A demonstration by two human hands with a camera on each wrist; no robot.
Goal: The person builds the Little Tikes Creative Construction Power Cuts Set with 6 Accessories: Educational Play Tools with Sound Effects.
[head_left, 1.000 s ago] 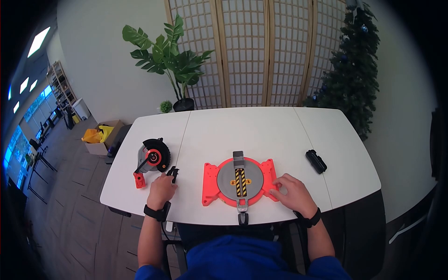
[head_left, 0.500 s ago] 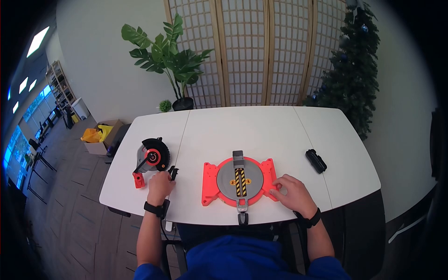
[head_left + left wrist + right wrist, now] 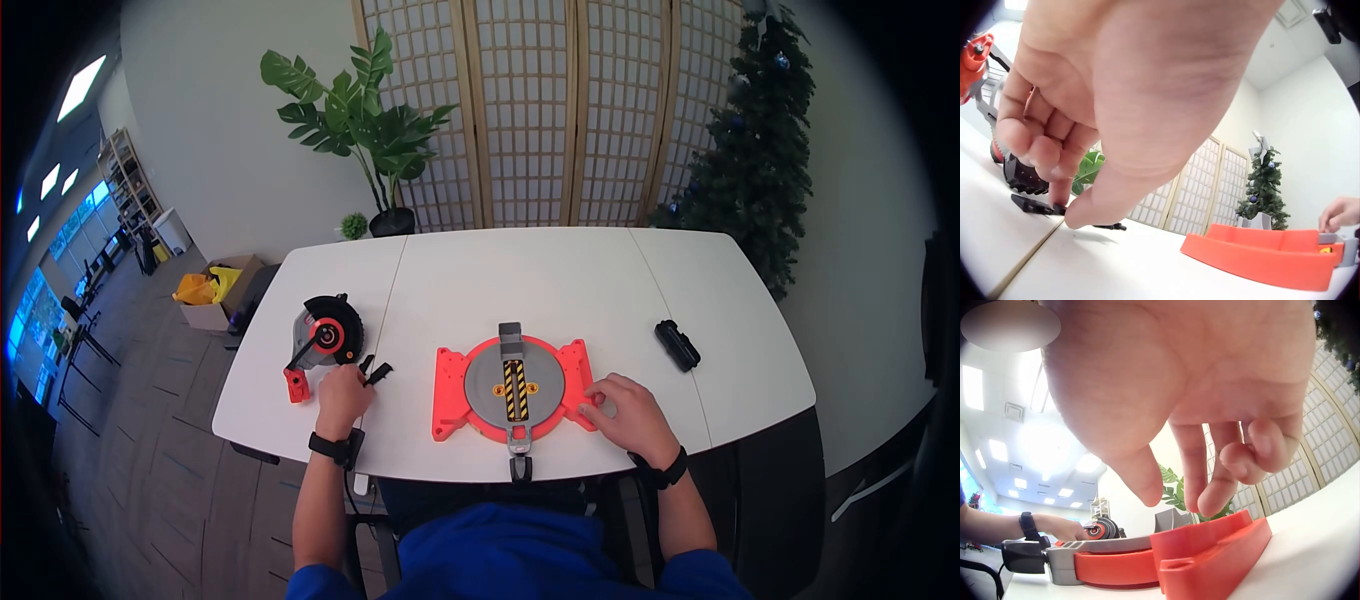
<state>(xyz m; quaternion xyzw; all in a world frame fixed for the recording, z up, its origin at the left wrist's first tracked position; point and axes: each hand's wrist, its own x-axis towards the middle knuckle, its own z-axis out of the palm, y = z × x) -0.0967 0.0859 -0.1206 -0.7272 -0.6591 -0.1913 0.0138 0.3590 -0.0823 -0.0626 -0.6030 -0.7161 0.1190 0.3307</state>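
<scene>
My left hand [image 3: 345, 397] is low over the left of the table, pinching a small black plastic part [image 3: 1035, 205] between thumb and index finger; the fingertips cover its middle. In the head view its black ends [image 3: 380, 373] poke out past the fingers. A toy saw head [image 3: 330, 335] with a black guard and red handle lies just beyond that hand. At the table's front middle is a red and grey round miter saw base [image 3: 480, 385] with a striped strip. My right hand [image 3: 630, 415] hovers at the base's right edge, fingers loosely bent and holding nothing.
A black oblong piece [image 3: 678, 346] lies on the right of the white table [image 3: 540, 280]. Behind the table stand a potted plant [image 3: 395, 222], a folding screen [image 3: 525, 120] and a decorated tree [image 3: 760, 150]. A cardboard box [image 3: 215, 316] is on the floor at left.
My left hand has shifted slightly left, and the small black part has turned in its fingers, its ends now pointing to the right. My right hand and the base have stayed put.
</scene>
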